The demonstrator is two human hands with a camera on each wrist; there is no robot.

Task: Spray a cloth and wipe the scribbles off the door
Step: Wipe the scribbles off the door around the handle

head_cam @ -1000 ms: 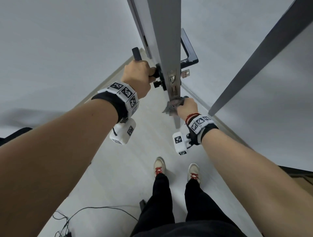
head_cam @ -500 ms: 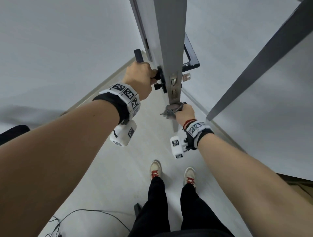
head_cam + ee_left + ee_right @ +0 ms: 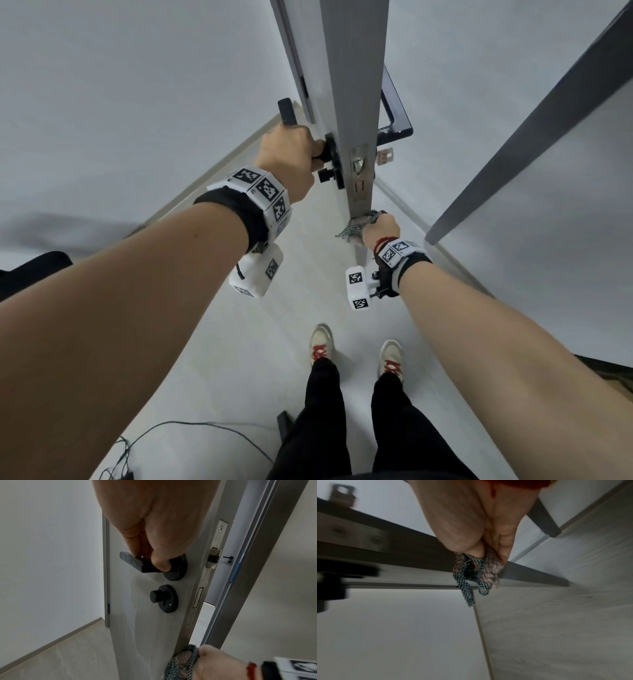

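You stand at the narrow edge of a grey door (image 3: 356,85) that hangs ajar, plain white walls (image 3: 120,102) on both sides and a pale floor (image 3: 219,342) below. Your left hand (image 3: 291,154) curls its fingers (image 3: 135,539) round the black handle (image 3: 137,563) on the door's left face, thumb over the top. Your right hand (image 3: 380,228) pinches the checked cloth (image 3: 356,226) bunched between thumb and fingers, pressing it against the door's edge below the metal lock plate (image 3: 359,171). A black cable (image 3: 164,435) trails on the near floor at left.
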